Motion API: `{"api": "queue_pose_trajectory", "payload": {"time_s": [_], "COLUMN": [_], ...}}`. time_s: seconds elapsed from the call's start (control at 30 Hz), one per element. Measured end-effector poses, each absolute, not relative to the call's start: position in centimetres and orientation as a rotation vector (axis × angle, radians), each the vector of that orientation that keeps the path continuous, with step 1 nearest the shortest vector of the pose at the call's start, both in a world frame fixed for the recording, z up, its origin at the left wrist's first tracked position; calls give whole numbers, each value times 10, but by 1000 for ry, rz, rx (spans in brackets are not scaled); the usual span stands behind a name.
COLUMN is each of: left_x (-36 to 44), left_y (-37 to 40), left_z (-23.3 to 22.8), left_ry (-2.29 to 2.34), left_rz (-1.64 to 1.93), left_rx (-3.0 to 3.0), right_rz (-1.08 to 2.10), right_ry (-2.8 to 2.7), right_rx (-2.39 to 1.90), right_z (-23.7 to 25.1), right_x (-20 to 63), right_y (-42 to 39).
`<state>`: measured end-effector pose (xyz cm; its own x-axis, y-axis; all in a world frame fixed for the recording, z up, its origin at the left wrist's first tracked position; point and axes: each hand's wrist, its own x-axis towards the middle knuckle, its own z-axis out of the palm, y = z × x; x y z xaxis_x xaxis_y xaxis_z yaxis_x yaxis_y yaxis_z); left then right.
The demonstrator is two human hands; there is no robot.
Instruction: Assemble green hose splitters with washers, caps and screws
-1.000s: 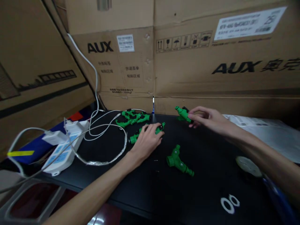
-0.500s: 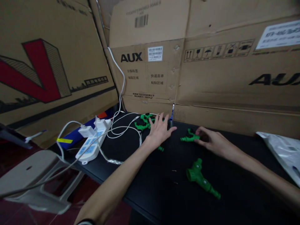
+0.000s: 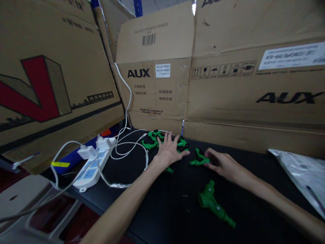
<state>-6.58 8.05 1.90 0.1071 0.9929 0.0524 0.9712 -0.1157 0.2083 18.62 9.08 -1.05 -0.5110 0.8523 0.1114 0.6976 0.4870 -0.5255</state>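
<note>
My left hand point(image 3: 169, 151) lies flat with spread fingers over a green plastic hose fitting point(image 3: 169, 169) on the black table point(image 3: 157, 203), right beside a pile of similar green fittings point(image 3: 153, 138) at the back. My right hand point(image 3: 223, 164) rests on the table with its fingertips on another green Y-shaped fitting point(image 3: 198, 158). A third green Y fitting point(image 3: 213, 204) lies alone nearer to me, untouched.
A white power strip point(image 3: 91, 168) with plugs and white cables point(image 3: 132, 149) sits at the table's left end. Tall cardboard boxes point(image 3: 228, 84) wall in the back and left. A plastic bag point(image 3: 302, 173) lies at the right. A grey stool point(image 3: 22, 203) stands lower left.
The view has swung left and up. My left hand slid from gripping a fitting to lying flat by the pile. My right hand lowered its fitting onto the table.
</note>
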Motion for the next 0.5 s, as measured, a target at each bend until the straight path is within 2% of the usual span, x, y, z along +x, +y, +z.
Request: {"api": "queue_pose_trajectory", "payload": {"time_s": [0.07, 0.2, 0.5], "left_x": [-79, -84, -86], "left_y": [93, 85, 61], "left_z": [25, 27, 24], "left_ry": [2078, 2052, 1987], "left_rz": [173, 134, 303], "left_rx": [2074, 2094, 2175], "right_rz": [598, 559, 558], "right_ry": [-2377, -2374, -2389], "right_rx": [-1288, -1269, -1348], "right_z": [-10, -9, 6], "right_x": [186, 184, 174], "right_y": [89, 89, 84]}}
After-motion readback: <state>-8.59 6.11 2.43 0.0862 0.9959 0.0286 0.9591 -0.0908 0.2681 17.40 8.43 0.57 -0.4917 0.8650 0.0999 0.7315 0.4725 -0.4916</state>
